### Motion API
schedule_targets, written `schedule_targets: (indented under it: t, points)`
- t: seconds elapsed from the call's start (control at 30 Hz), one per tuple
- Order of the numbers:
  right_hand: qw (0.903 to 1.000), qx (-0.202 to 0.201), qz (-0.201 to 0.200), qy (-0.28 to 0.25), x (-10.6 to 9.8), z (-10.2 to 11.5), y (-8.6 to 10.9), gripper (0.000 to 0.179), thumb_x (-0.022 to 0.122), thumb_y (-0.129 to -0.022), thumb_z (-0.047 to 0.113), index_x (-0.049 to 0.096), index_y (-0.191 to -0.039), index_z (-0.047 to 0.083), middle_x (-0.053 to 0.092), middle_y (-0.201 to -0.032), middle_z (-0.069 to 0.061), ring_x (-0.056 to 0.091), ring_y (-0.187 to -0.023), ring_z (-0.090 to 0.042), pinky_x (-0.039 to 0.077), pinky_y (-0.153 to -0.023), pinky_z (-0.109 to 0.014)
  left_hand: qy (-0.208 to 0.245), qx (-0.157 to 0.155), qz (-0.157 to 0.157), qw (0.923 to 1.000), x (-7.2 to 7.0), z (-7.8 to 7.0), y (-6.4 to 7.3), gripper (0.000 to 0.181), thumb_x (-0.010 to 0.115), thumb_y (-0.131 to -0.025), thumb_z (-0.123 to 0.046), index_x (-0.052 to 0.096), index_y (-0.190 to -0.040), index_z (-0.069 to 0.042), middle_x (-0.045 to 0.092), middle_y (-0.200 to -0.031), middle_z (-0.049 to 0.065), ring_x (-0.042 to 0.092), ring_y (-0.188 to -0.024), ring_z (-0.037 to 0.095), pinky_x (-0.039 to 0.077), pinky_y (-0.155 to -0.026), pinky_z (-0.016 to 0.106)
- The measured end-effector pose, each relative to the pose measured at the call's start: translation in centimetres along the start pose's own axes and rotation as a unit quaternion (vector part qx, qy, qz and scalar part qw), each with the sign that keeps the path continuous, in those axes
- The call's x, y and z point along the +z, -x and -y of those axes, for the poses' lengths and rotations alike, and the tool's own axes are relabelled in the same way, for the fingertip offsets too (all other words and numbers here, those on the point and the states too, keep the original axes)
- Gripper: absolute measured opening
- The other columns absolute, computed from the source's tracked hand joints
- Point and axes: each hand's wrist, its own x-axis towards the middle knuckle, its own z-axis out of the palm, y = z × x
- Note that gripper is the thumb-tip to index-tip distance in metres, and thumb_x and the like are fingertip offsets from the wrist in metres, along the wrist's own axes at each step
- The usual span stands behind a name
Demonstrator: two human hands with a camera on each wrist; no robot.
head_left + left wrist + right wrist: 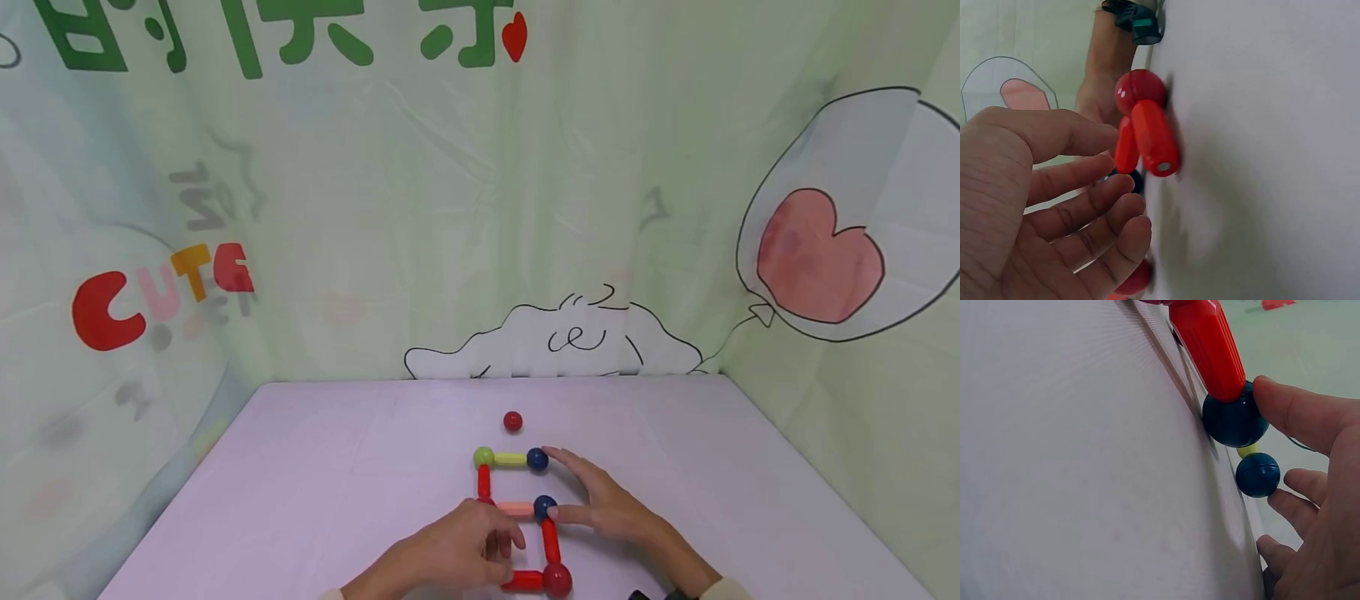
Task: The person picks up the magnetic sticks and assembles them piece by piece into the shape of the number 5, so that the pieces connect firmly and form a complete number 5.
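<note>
Balls and rods lie joined on the table in an S-like outline. My right hand point(617, 502) spreads over its right side: the thumb touches the near blue ball point(1232, 419), and a fingertip is right at the far blue ball point(1258, 475). A yellow-green rod point(510, 459) links that far ball to a green ball point(483, 457). My left hand point(459, 546), fingers loosely bent and holding nothing, hovers beside the front red rod point(1159, 147), whose free end shows. That rod joins the front red ball point(557, 580). The left hand partly hides another red ball and the pink rod point(513, 509).
A loose red ball point(513, 422) lies behind the joined pieces on the pale table point(337, 483). Printed curtains point(450, 208) hang along the back and both sides. A dark band point(1138, 22) sits on the right wrist.
</note>
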Motion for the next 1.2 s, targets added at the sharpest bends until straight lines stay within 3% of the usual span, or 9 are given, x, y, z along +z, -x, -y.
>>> schedule_targets:
  t: [0.17, 0.37, 0.57, 0.7, 0.9, 1.07, 1.2]
  points:
    - [1.0000, -0.008, 0.002, -0.004, 0.0, 0.0, 0.0, 0.085, 0.080, -0.081, 0.042, 0.042, -0.154, 0.025, 0.037, -0.161, -0.012, 0.026, -0.149, -0.044, 0.025, -0.109, -0.075, -0.043, 0.017, -0.024, 0.9987, -1.5, -0.4, -1.2, 0.018, 0.075, -0.089, -0.009, 0.074, -0.107, -0.012, 0.060, -0.078, -0.013, 0.053, -0.068, 0.003, 0.050, -0.063, 0.018]
    - [0.9999, -0.012, 0.006, -0.009, 0.0, -0.1, 0.0, 0.084, 0.082, -0.080, 0.038, 0.042, -0.154, 0.026, 0.037, -0.161, -0.011, 0.025, -0.150, -0.044, 0.024, -0.109, -0.076, -0.095, 0.039, -0.086, 0.9911, -2.9, -0.3, -2.7, 0.016, 0.074, -0.091, -0.014, 0.074, -0.107, -0.011, 0.060, -0.078, -0.014, 0.053, -0.070, 0.003, 0.050, -0.063, 0.019]
    - [0.9998, -0.015, 0.008, -0.009, 0.0, 0.0, 0.1, 0.083, 0.080, -0.082, 0.039, 0.042, -0.154, 0.026, 0.038, -0.160, -0.010, 0.026, -0.150, -0.044, 0.024, -0.110, -0.075, -0.132, 0.012, -0.146, 0.9804, -4.0, 0.2, -4.6, 0.021, 0.073, -0.091, -0.014, 0.073, -0.112, -0.011, 0.063, -0.087, -0.009, 0.058, -0.080, 0.009, 0.051, -0.066, 0.019]
    - [0.9998, -0.019, 0.009, -0.007, -0.2, 0.0, 0.2, 0.082, 0.080, -0.082, 0.039, 0.043, -0.154, 0.024, 0.039, -0.160, -0.012, 0.027, -0.148, -0.045, 0.026, -0.108, -0.075, -0.174, -0.015, -0.182, 0.9676, -4.6, 1.0, -6.5, 0.024, 0.074, -0.090, -0.016, 0.073, -0.115, -0.012, 0.066, -0.100, 0.000, 0.061, -0.094, 0.016, 0.054, -0.073, 0.023]
    - [0.9999, -0.016, 0.002, -0.003, -0.5, -0.3, 0.4, 0.082, 0.081, -0.081, 0.038, 0.044, -0.153, 0.025, 0.039, -0.159, -0.012, 0.028, -0.148, -0.045, 0.029, -0.108, -0.075, -0.237, -0.069, -0.205, 0.9471, -5.4, 2.8, -10.0, 0.028, 0.072, -0.092, -0.023, 0.070, -0.119, -0.015, 0.064, -0.117, 0.005, 0.058, -0.112, 0.017, 0.056, -0.090, 0.034]
    - [0.9996, -0.023, 0.017, -0.007, -0.2, -0.5, 0.2, 0.082, 0.080, -0.083, 0.039, 0.042, -0.154, 0.025, 0.038, -0.160, -0.012, 0.027, -0.148, -0.045, 0.028, -0.108, -0.075, -0.227, -0.092, -0.216, 0.9452, -5.5, 4.4, -11.9, 0.036, 0.069, -0.096, -0.026, 0.065, -0.131, -0.017, 0.059, -0.131, 0.006, 0.055, -0.124, 0.023, 0.053, -0.099, 0.042]
    - [0.9994, -0.030, 0.014, -0.008, 0.0, -0.4, 0.0, 0.081, 0.079, -0.083, 0.038, 0.042, -0.154, 0.025, 0.038, -0.160, -0.011, 0.027, -0.149, -0.044, 0.027, -0.109, -0.074, -0.221, -0.090, -0.201, 0.9500, -5.4, 5.6, -13.1, 0.043, 0.061, -0.101, -0.030, 0.057, -0.144, -0.024, 0.053, -0.143, 0.005, 0.050, -0.130, 0.025, 0.050, -0.104, 0.046]
